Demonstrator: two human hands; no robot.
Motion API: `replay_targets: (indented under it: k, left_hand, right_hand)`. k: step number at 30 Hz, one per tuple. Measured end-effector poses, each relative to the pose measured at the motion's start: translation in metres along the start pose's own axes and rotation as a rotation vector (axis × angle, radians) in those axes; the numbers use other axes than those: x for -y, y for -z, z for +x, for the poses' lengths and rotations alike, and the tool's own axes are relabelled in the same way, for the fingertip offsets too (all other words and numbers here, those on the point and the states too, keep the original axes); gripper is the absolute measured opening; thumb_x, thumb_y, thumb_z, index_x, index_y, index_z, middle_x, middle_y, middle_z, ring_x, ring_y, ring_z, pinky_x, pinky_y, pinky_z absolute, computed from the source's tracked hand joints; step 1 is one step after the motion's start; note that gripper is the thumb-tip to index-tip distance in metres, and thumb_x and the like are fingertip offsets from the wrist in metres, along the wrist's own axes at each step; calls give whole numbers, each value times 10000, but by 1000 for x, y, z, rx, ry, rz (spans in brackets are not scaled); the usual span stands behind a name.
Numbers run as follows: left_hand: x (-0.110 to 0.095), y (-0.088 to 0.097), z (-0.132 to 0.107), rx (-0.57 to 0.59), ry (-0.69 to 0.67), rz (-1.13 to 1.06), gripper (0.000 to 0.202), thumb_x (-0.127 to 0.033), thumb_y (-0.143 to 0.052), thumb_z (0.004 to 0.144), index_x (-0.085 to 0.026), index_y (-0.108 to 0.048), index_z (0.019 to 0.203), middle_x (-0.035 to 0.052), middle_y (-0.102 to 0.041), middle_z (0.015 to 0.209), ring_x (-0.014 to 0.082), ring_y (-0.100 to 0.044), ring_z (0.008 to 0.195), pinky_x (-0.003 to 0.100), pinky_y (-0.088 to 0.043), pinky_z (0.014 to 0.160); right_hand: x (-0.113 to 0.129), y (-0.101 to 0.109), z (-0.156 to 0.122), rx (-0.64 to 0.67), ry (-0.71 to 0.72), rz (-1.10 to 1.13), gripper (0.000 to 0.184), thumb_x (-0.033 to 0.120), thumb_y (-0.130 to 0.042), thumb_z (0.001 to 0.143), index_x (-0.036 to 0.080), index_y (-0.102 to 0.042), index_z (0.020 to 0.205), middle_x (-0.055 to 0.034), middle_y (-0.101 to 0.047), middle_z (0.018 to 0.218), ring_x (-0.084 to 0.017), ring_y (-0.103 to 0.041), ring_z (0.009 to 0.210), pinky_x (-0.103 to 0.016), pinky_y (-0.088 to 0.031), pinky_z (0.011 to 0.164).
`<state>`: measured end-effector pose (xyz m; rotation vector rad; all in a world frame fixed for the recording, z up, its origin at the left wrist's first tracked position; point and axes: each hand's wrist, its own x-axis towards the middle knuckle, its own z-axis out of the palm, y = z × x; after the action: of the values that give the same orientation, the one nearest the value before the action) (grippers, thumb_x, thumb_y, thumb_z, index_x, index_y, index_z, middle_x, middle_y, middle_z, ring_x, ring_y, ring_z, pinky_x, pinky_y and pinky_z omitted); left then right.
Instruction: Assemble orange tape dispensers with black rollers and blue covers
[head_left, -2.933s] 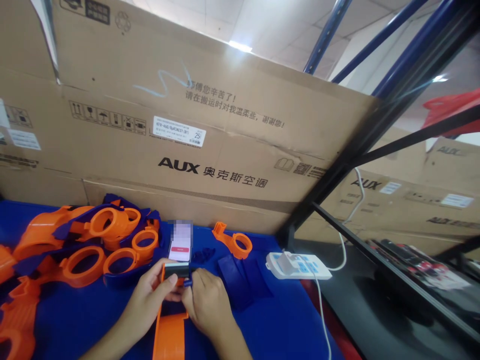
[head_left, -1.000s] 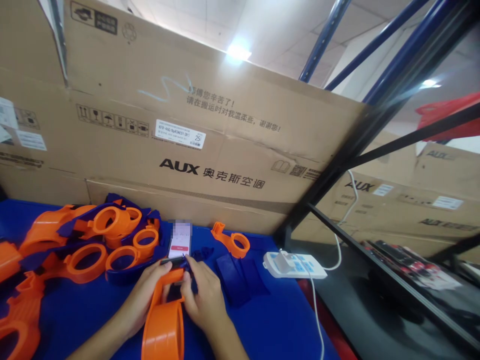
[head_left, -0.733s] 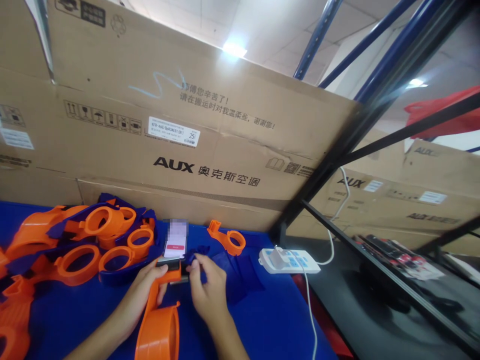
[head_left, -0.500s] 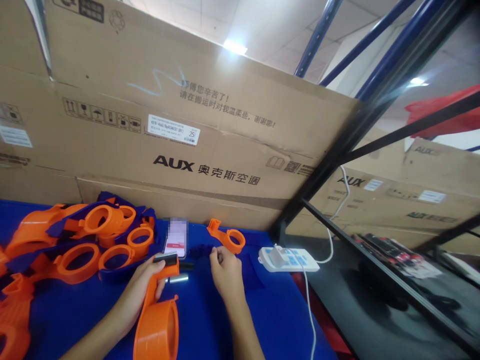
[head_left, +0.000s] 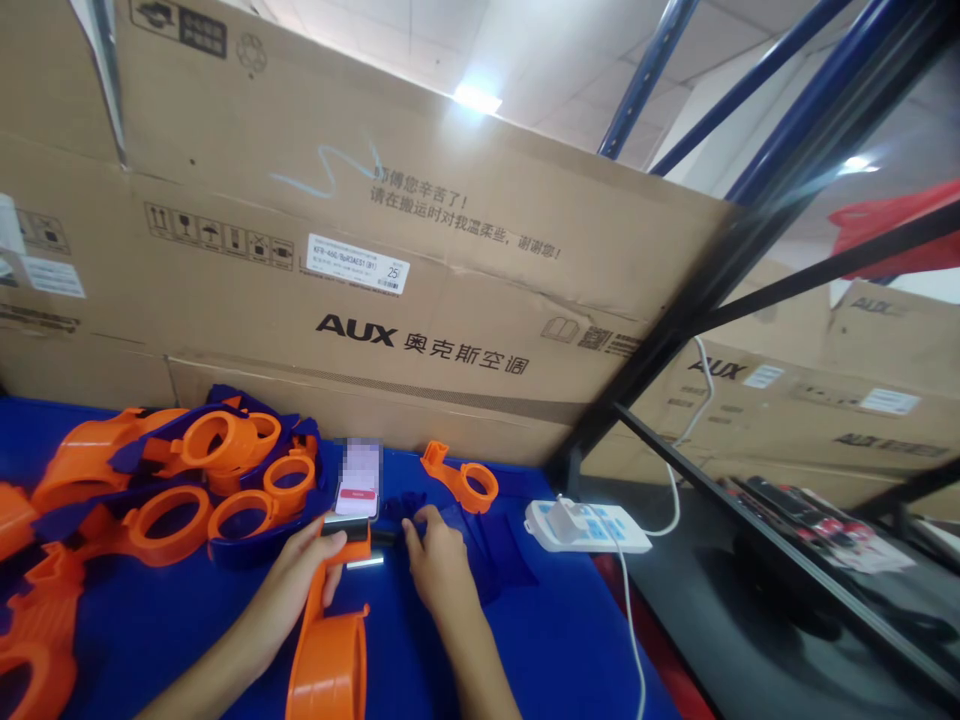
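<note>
My left hand (head_left: 311, 565) is closed around the arm of an orange tape dispenser (head_left: 330, 660), with the thumb on a black roller (head_left: 346, 528) at its upper end. The dispenser's wide ring hangs toward me. My right hand (head_left: 441, 562) is just to the right, its fingers curled together close to small dark blue pieces (head_left: 409, 505). Whatever lies between those fingertips is too small and dark to make out. A short black piece (head_left: 385, 538) and a shiny metal strip (head_left: 366, 561) show between the two hands.
Several orange and blue dispensers (head_left: 169, 520) are heaped at the left. A phone (head_left: 358, 490) lies behind my hands, and another orange dispenser (head_left: 472, 485) behind the right one. A white power strip (head_left: 589, 526) with cables is at the right. Cardboard (head_left: 420, 390) walls the back; a black rack post (head_left: 637, 370) rises rightward.
My right hand has moved left, closer to the left hand and the black piece. The left hand still holds the dispenser. The whole view has shifted slightly.
</note>
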<state>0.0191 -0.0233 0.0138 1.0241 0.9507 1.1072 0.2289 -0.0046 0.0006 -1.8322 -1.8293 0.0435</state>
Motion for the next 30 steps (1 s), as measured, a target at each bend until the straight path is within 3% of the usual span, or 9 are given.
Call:
replay_targets:
  k: [6, 11, 14, 16, 19, 23, 27, 30]
  left_hand:
    - [1, -1, -1, -2, 22, 29, 305, -478, -613, 930, -185, -678, 983, -62, -498, 476, 122, -418, 475, 217, -329, 526]
    - [4, 1, -1, 7, 2, 53, 305, -472, -617, 927, -184, -679, 1007, -67, -484, 479, 121, -403, 470, 219, -335, 525]
    - [9, 3, 3, 23, -22, 89, 354, -492, -622, 923, -180, -678, 1081, -70, -485, 488, 125, -397, 467, 229, -330, 516]
    - [13, 6, 6, 53, -43, 130, 391, -508, -628, 919, -175, -670, 1118, -74, -482, 489, 130, -400, 462, 241, -328, 508]
    - [18, 8, 9, 81, -69, 174, 411, -530, -621, 923, -166, -664, 1108, -81, -461, 483, 129, -383, 446, 257, -315, 492]
    - [17, 7, 10, 82, -70, 183, 425, -550, -615, 927, -169, -659, 1110, -81, -459, 492, 127, -383, 450, 262, -312, 491]
    - [13, 7, 9, 28, -63, 124, 348, -532, -659, 906, -196, -669, 997, -77, -473, 498, 117, -392, 459, 249, -317, 496]
    - [8, 12, 10, -72, -68, 22, 405, -545, -654, 898, -191, -616, 704, -50, -471, 472, 111, -392, 453, 239, -306, 478]
  right_hand:
    - [1, 0, -2, 11, -21, -15, 73, 259, -649, 961, 214, -639, 905, -79, -729, 723, -267, -718, 644, -271, -346, 532]
    - [6, 12, 0, 20, -11, 68, 178, 301, -550, 1019, 210, -660, 912, -42, -684, 668, -218, -666, 576, -261, -333, 507]
    - [17, 24, -1, 46, 129, 371, 225, 345, -495, 1047, 213, -677, 1028, 1, -639, 658, -174, -621, 577, -246, -395, 528]
    - [26, 30, -4, 44, 259, 537, 226, 346, -528, 1029, 213, -669, 1146, -16, -663, 772, -170, -625, 659, -250, -460, 591]
    - [35, 35, -9, 66, 431, 588, 274, 312, -623, 973, 228, -664, 1231, -72, -679, 1011, -201, -647, 866, -290, -522, 734]
    - [37, 35, -10, 130, 500, 546, 258, 268, -610, 986, 250, -673, 1236, -85, -668, 1072, -224, -645, 987, -331, -531, 838]
    - [33, 36, -7, 147, 469, 543, 253, 250, -570, 1014, 246, -649, 1255, -80, -673, 1077, -212, -653, 973, -315, -531, 829]
    - [26, 38, -4, 92, 407, 538, 264, 260, -554, 1027, 240, -630, 1278, -70, -679, 1032, -199, -659, 906, -294, -530, 774]
